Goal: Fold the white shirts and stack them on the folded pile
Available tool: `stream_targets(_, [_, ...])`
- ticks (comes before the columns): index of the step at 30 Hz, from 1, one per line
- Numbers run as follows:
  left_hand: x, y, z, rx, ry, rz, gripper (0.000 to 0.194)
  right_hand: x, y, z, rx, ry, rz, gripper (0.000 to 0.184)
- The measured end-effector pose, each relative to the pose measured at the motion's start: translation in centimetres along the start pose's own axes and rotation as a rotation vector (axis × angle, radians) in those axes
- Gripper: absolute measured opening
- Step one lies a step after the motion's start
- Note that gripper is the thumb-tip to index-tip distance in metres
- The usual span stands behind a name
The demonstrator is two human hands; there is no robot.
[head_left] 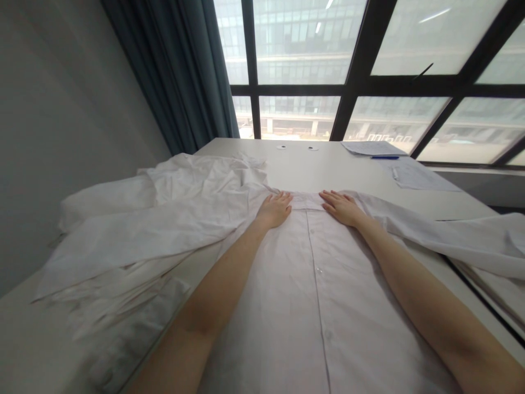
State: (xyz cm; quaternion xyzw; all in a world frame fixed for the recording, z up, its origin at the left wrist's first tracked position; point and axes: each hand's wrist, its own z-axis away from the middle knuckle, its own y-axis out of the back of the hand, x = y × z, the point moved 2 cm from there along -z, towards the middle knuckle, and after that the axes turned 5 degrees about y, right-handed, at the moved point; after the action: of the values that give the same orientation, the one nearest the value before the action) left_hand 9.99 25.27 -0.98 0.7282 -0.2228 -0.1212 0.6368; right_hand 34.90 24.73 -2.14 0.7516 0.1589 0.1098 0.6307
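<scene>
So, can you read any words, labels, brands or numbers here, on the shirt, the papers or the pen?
Upper paper: marks too small to read.
Lower paper: marks too small to read.
Pen: nothing legible.
Shirt: no text visible.

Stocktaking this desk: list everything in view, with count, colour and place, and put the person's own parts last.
shirt: 1, white, spread flat on the table, collar away from the person
white cloth: 1 rumpled mass, white, left of the shirt; cannot tell if it joins the shirt
sleeve-like cloth: 1, white, right of the shirt, over the table edge
table: 1, white, under everything
papers: 2 lots, white, far right of the table
pen: 1, blue, between the papers
round discs: 2, white, near the far edge
window: 1, dark-framed, beyond the table
curtain: 1, dark teal, left of the window
wall: 1, grey, far left
left hand: 1, bare, grip open, flat on the shirt beside the collar
right hand: 1, bare, grip open, flat on the shirt beside the collar
</scene>
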Motion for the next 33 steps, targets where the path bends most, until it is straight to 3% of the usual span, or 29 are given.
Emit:
stream_targets(4, [-0.1, -0.1, 0.0, 0.019, 0.041, -0.024, 0.05, 0.4, 0.0, 0.2, 0.003, -0.068, 0.013, 0.054])
stream_targets(8, [0.3, 0.3, 0.2, 0.07, 0.044, -0.038, 0.05, -0.9, 0.9, 0.2, 0.069, -0.059, 0.041, 0.053])
stream_targets(11, [0.7, 0.6, 0.4, 0.092, -0.102, -0.03, 0.048, -2.5, 1.1, 0.0, 0.06, 0.019, 0.03, 0.053])
stream_targets(14, [0.8, 0.5, 0.4, 0.029, -0.23, -0.001, 0.047, -3.3, 0.6, -0.4, -0.002, 0.029, -0.002, 0.058])
stream_targets(21, [0.4, 0.7, 0.5, -0.107, -0.227, 0.035, 0.045, -2.5, 0.1, -0.6, -0.116, 0.0, -0.031, 0.062])
stream_targets(33, [0.4, 0.6, 0.7, -0.102, -0.227, 0.019, 0.045, -1.4, 0.2, 0.1, -0.12, -0.018, -0.025, 0.064])
